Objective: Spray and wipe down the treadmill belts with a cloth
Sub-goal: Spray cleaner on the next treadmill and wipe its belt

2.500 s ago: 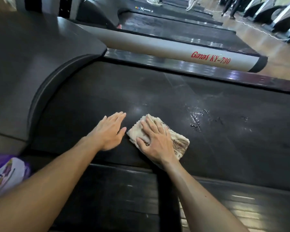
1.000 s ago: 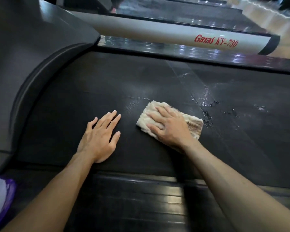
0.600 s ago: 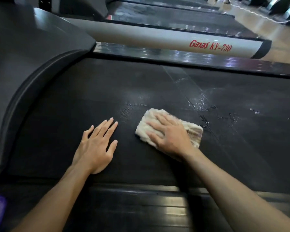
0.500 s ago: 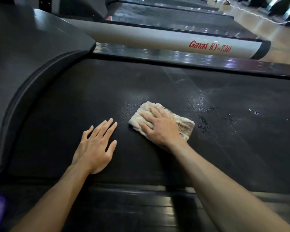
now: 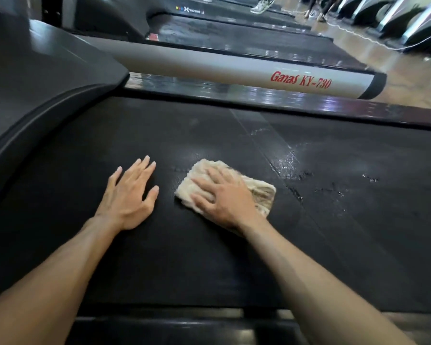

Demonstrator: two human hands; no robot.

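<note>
honestly the risk here is the folded cloth (image 5: pixel 224 186), pinned mid-belt under the flat, open-fingered right hand (image 5: pixel 224 197), just smearing those wet spray patches (image 5: pixel 288 163) toward the belt's (image 5: pixel 234 257) right end, or the left hand (image 5: pixel 128 195), flat and holding nothing, slipping on damp belt.

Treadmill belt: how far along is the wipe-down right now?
Done: spray is on the belt; wet droplets glisten to the right of the cloth. In hand: the right hand presses the folded cloth flat on the belt while the left hand rests flat beside it. Left: the wet patch and scattered drops farther right are not yet wiped.
</note>
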